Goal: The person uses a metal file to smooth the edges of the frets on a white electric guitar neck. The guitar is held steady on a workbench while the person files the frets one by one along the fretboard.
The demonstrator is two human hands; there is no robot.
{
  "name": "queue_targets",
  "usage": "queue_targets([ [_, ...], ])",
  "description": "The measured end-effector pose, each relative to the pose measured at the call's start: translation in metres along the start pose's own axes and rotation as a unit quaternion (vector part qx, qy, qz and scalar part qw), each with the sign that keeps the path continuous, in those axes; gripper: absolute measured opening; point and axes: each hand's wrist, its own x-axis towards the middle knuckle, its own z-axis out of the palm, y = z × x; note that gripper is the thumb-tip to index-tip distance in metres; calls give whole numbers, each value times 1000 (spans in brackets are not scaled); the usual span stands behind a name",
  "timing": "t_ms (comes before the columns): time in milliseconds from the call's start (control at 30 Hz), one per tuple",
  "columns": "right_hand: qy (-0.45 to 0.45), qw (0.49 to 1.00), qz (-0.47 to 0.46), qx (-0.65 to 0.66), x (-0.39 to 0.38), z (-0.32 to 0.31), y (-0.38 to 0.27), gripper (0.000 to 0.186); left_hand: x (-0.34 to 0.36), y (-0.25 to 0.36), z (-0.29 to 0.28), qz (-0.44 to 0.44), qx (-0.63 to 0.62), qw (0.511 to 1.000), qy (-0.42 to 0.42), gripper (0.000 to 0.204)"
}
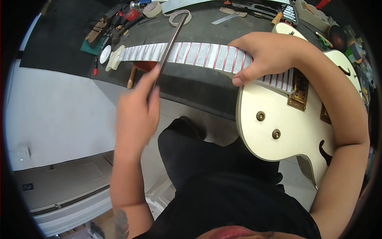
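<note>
A cream electric guitar (252, 127) lies face up, its body to the right and its headstock (114, 59) to the left. Grey-silver covering fills the spaces between frets on the fingerboard (201, 53), and many frets look red. My left hand (139, 105), slightly blurred, is closed round a long, narrow dark file (174, 38) that slants across the neck. Near the body joint, my right hand (264, 53) lies over the neck with its thumb at the near edge; its other fingertips are hidden. A red block (145, 66) sits beneath the neck by the headstock.
Tape rolls (188, 20), a metal ruler (223, 19) and hand tools lie along the dark bench's (215, 32) far side. Beside the headstock are a white round dish (105, 54), a green mat (90, 47) and a wooden handle (131, 78).
</note>
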Motion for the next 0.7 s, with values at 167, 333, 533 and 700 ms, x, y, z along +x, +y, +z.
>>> queue_targets([
  [167,6,1000,-4,-10,5,-2,-5,68,-111,-40,8,76,5,995,66,57],
  [333,22,999,-19,-14,2,2,-4,65,2,-6,-7,68,19,997,29,46],
  [533,15,1000,-2,4,0,3,-3,65,10,-13,-9,49,-6,999,-18,48],
  [700,13,1000,3,3,1,2,-7,65,-110,-46,1,78,4,996,39,58],
])
